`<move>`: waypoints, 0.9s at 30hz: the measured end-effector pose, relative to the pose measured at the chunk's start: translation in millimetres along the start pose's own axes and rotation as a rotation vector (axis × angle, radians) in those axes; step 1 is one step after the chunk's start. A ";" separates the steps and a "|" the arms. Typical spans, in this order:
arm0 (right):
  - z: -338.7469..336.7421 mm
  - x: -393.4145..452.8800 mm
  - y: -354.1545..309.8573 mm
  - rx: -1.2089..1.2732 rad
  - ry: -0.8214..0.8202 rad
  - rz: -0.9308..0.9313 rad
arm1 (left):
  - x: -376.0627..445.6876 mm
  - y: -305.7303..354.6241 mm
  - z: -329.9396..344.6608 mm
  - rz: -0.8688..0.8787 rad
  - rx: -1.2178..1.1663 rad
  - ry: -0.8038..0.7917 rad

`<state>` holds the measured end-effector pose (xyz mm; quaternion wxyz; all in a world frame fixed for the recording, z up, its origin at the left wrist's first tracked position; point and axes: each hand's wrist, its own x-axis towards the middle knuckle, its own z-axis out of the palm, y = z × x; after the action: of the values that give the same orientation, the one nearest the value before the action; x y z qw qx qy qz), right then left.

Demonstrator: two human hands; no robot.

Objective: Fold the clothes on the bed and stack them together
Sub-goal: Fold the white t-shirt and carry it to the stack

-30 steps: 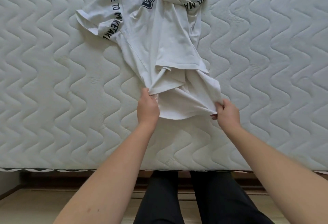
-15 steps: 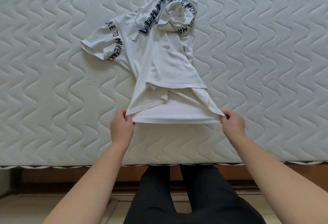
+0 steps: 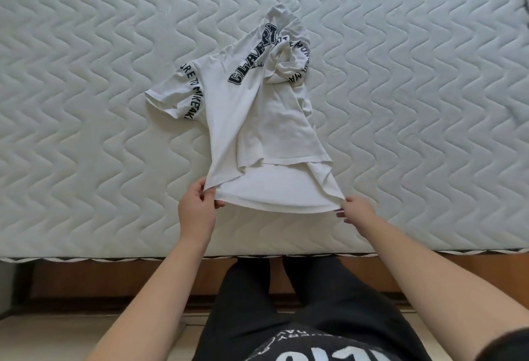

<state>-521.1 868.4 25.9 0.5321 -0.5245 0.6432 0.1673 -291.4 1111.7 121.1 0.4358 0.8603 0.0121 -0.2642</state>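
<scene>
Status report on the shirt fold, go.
Left hand and right hand each pinch a hem corner of the white T-shirt. Shirt crumpled, not yet folded, on the mattress. Nothing in the way.

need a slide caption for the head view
Both hands, left hand and right hand, pinch the hem corners of a crumpled white T-shirt on a quilted mattress.

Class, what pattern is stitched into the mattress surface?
Repeating wavy zigzag quilting on the pale mattress, clearest in the head view.
</scene>
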 end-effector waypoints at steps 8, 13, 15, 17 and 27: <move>27.3 34.1 -30.1 -0.231 0.053 -0.131 | -0.8 -14.6 12.3 -0.004 0.042 -0.051; 37.5 64.6 -48.8 -0.166 0.108 -0.115 | -0.4 -16.3 17.5 -0.014 0.041 -0.037; 36.5 80.9 -53.1 -0.165 0.127 -0.143 | 0.1 -13.6 19.0 -0.003 0.020 -0.033; 34.8 95.1 -57.2 -0.138 0.171 -0.155 | 0.7 -11.9 20.9 0.001 -0.005 -0.034; 16.9 104.4 -74.1 -0.140 0.178 -0.288 | 12.0 -16.7 22.9 -0.061 0.002 0.025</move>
<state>-437.2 800.5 -44.8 0.4537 -0.6598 0.5928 0.0865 -295.4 1102.2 92.1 0.4264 0.8632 0.0433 -0.2667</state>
